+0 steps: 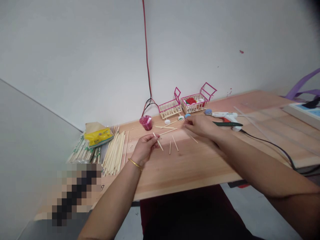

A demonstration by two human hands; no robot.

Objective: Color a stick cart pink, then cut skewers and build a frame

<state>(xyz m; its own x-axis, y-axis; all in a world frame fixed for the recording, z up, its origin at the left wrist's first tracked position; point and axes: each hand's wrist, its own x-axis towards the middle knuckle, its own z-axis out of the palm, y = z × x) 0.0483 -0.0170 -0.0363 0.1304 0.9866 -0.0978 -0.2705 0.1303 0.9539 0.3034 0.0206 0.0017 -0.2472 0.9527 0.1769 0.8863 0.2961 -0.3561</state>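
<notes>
A short, pale wooden stick [160, 145] is pinched between the thumb and fingers of my left hand [145, 146]. My right hand [200, 126] is over the table with its fingers curled together; whatever they may hold is hidden. Several short sticks [175, 143] lie loose between and beyond my hands. Behind them stands a small stick-built cart [170, 108] with pink edges, a white bottle cap [167, 122] near its base. Beside it, a second pink-edged cart [195, 106] contains red and white pieces. A blue cap [187, 115] is just beyond my right fingers.
A pink-stained cup [146, 124] stands near the wall. Long wooden sticks [115, 155] and a yellow packet [99, 136] lie left. To the right are a white glue gun [228, 116] with a cord, a dark green handle [225, 124] and a power strip [303, 111].
</notes>
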